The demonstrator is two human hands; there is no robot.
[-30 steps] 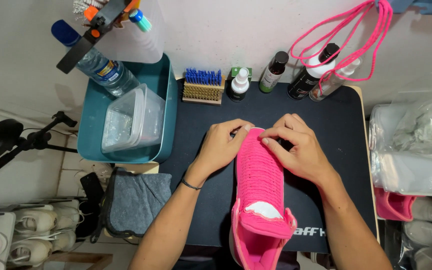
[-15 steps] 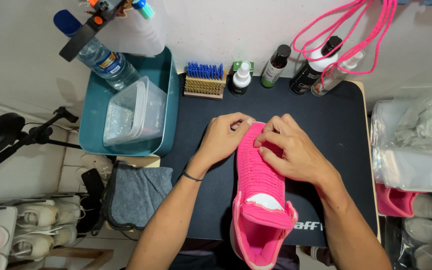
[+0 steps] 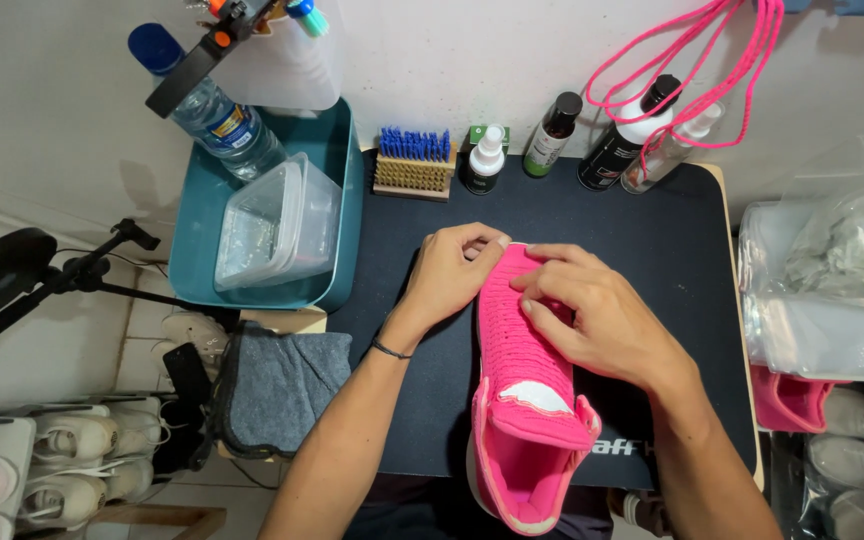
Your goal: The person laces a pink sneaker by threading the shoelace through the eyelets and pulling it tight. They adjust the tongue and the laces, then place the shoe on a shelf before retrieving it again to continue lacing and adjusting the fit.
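While the pink shoe lies mid-frame on the counter, left hand and right hand have crept toeward, fingers clamped on its knit upper.

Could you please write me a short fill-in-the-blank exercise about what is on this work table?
1. Both the left hand and the right hand rest on a knitted high-top shoe whose colour is ____.
2. The shoe lies on a dark ____ that covers the tabletop.
3. The wooden brush with blue bristles stands to the right of a teal plastic ____.
4. The clear plastic container sits ____ that teal thing.

Missing words: pink; mat; tub; inside
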